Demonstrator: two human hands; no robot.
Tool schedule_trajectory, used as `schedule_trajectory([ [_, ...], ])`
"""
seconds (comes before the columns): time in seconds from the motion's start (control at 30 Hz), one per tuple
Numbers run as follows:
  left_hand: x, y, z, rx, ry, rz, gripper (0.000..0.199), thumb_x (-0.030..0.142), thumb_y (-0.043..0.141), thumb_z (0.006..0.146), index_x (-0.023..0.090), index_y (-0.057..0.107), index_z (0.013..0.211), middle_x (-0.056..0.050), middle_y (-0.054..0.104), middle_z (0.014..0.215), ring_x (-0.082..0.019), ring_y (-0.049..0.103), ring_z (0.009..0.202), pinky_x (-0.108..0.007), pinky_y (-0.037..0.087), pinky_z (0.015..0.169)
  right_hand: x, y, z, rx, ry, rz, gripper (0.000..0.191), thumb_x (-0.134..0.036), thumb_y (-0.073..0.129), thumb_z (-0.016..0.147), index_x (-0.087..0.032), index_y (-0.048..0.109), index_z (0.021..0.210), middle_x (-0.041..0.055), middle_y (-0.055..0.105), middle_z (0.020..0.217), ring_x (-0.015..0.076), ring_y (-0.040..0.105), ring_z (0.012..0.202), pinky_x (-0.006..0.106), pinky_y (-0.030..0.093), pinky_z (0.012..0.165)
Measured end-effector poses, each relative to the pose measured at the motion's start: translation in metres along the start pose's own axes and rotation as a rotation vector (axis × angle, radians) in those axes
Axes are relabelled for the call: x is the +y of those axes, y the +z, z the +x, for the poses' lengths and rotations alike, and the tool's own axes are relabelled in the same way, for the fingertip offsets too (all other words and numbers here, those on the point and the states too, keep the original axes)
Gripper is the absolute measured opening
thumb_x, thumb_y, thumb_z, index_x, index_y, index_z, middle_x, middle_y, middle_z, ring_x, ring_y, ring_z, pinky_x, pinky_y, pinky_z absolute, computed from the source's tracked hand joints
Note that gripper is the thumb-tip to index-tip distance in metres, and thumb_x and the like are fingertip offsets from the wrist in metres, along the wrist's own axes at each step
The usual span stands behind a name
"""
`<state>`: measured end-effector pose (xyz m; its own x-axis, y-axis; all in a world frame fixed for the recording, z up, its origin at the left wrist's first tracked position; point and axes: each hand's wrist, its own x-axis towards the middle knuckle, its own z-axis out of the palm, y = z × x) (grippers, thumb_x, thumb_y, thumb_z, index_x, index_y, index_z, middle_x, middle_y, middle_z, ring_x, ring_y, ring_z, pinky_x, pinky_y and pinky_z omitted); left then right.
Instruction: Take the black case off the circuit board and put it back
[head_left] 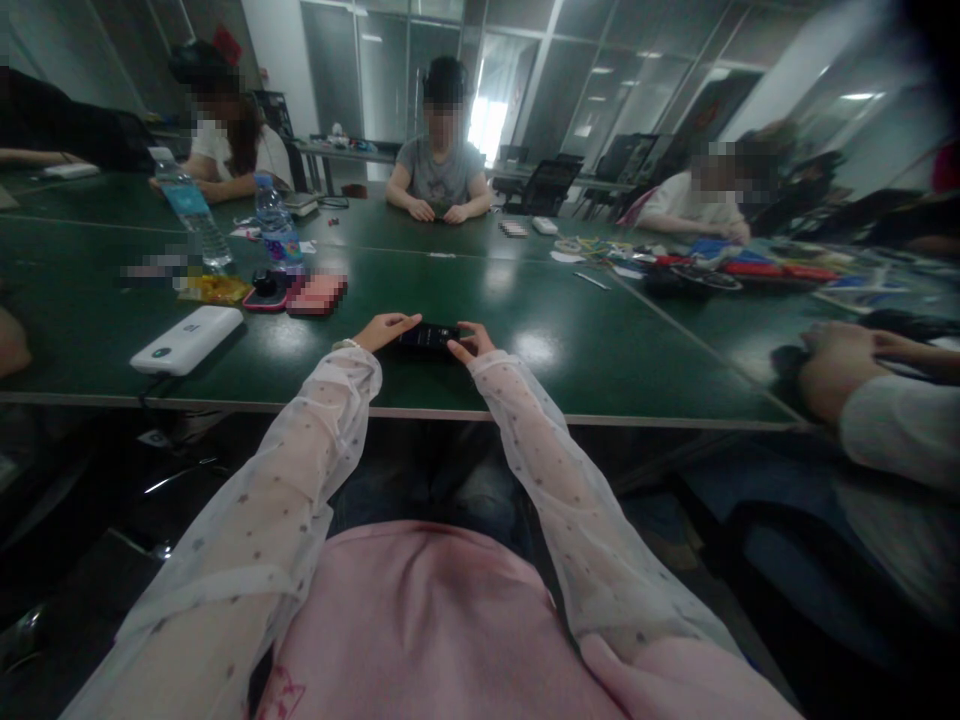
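Note:
A dark smartphone (429,338), its screen lit with small text, lies sideways between my two hands just above or on the green table (600,375). My left hand (381,329) grips its left end, thumb over the near side. At the opposite end my right hand (472,342) closes round the phone with thumb and fingers. Sheer white sleeves with dark dots cover both my forearms. The fingers beneath the phone are hidden.
To the left are a white power bank (187,340) with a cable, two water bottles (187,210), a yellow packet (214,289) and a red case (319,293). Tangled cables and tools (735,265) lie at the right. Several people sit round the table, one close on my right.

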<state>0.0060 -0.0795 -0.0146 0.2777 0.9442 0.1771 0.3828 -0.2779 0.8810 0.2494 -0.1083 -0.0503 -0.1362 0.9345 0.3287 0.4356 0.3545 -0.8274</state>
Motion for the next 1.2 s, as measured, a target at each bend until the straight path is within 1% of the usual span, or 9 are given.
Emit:
schedule_trajectory([
  [0.07, -0.001, 0.0, 0.0, -0.003, 0.008, 0.001, 0.076, 0.085, 0.056, 0.069, 0.016, 0.075, 0.095, -0.008, 0.072, 0.094, -0.027, 0.062, 0.096, -0.036, 0.043, 0.089, 0.001, 0.0, 0.001, -0.002, 0.007, 0.022, 0.057, -0.051, 0.067, 0.081, -0.026, 0.048, 0.129, 0.0085, 0.073, 0.103, 0.0261, 0.071, 0.1, 0.051, 0.051, 0.094],
  [0.13, -0.001, 0.0, 0.0, -0.01, 0.009, -0.006, 0.075, 0.083, 0.056, 0.071, 0.015, 0.075, 0.097, -0.008, 0.073, 0.096, -0.027, 0.063, 0.097, -0.035, 0.044, 0.089, 0.001, 0.0, 0.0, -0.006, 0.013, 0.042, 0.057, -0.049, 0.068, 0.08, -0.026, 0.048, 0.128, 0.0083, 0.073, 0.103, 0.0261, 0.071, 0.101, 0.05, 0.051, 0.095],
  [0.27, 0.003, -0.001, -0.003, -0.019, 0.013, -0.022, 0.076, 0.082, 0.058, 0.07, 0.015, 0.075, 0.101, -0.01, 0.073, 0.101, -0.027, 0.062, 0.102, -0.036, 0.044, 0.093, -0.003, -0.001, -0.003, -0.027, 0.034, 0.113, 0.054, -0.042, 0.072, 0.078, -0.028, 0.05, 0.125, 0.0047, 0.072, 0.1, 0.0242, 0.071, 0.1, 0.049, 0.05, 0.097],
  [0.4, 0.005, 0.0, -0.003, -0.031, 0.019, -0.036, 0.08, 0.084, 0.058, 0.068, 0.014, 0.075, 0.102, -0.01, 0.072, 0.105, -0.028, 0.062, 0.105, -0.036, 0.042, 0.098, -0.007, -0.002, -0.004, -0.053, 0.059, 0.151, 0.048, -0.037, 0.074, 0.075, -0.027, 0.054, 0.117, 0.0019, 0.071, 0.095, 0.0221, 0.07, 0.096, 0.048, 0.051, 0.096],
  [0.53, 0.004, 0.0, -0.002, -0.027, 0.025, -0.031, 0.078, 0.084, 0.059, 0.067, 0.015, 0.075, 0.1, -0.009, 0.073, 0.107, -0.028, 0.061, 0.106, -0.036, 0.041, 0.099, -0.009, -0.003, -0.004, -0.057, 0.054, 0.107, 0.042, -0.04, 0.075, 0.073, -0.025, 0.056, 0.108, 0.0018, 0.068, 0.092, 0.0214, 0.068, 0.095, 0.046, 0.05, 0.095],
  [0.67, 0.004, 0.0, -0.002, -0.03, 0.033, -0.013, 0.077, 0.083, 0.058, 0.069, 0.015, 0.075, 0.101, -0.009, 0.073, 0.108, -0.028, 0.061, 0.106, -0.036, 0.041, 0.099, -0.006, -0.002, -0.002, -0.076, 0.038, 0.133, 0.041, -0.039, 0.074, 0.073, -0.026, 0.054, 0.106, 0.0, 0.068, 0.09, 0.0199, 0.068, 0.092, 0.044, 0.051, 0.093],
  [0.83, 0.005, -0.001, -0.003, -0.026, 0.022, -0.007, 0.077, 0.083, 0.058, 0.069, 0.015, 0.076, 0.102, -0.01, 0.073, 0.109, -0.028, 0.061, 0.106, -0.036, 0.04, 0.1, -0.005, 0.001, -0.001, -0.058, 0.056, 0.079, 0.04, -0.046, 0.073, 0.074, -0.027, 0.054, 0.103, 0.001, 0.07, 0.094, 0.0215, 0.069, 0.092, 0.048, 0.049, 0.094],
  [1.0, 0.003, 0.0, -0.002, -0.019, 0.033, -0.021, 0.075, 0.081, 0.059, 0.07, 0.015, 0.076, 0.101, -0.01, 0.073, 0.107, -0.028, 0.062, 0.106, -0.036, 0.041, 0.099, -0.007, 0.003, 0.0, -0.079, 0.11, 0.186, 0.04, -0.047, 0.074, 0.072, -0.028, 0.052, 0.099, -0.0011, 0.071, 0.09, 0.0205, 0.069, 0.089, 0.047, 0.049, 0.096],
  [1.2, -0.001, 0.001, 0.0, -0.019, 0.046, -0.036, 0.073, 0.08, 0.06, 0.071, 0.016, 0.076, 0.1, -0.009, 0.073, 0.106, -0.027, 0.061, 0.105, -0.035, 0.04, 0.099, -0.01, 0.006, 0.002, -0.067, 0.141, 0.252, 0.042, -0.044, 0.075, 0.066, -0.028, 0.05, 0.095, -0.0046, 0.067, 0.08, 0.019, 0.067, 0.079, 0.045, 0.051, 0.091],
])
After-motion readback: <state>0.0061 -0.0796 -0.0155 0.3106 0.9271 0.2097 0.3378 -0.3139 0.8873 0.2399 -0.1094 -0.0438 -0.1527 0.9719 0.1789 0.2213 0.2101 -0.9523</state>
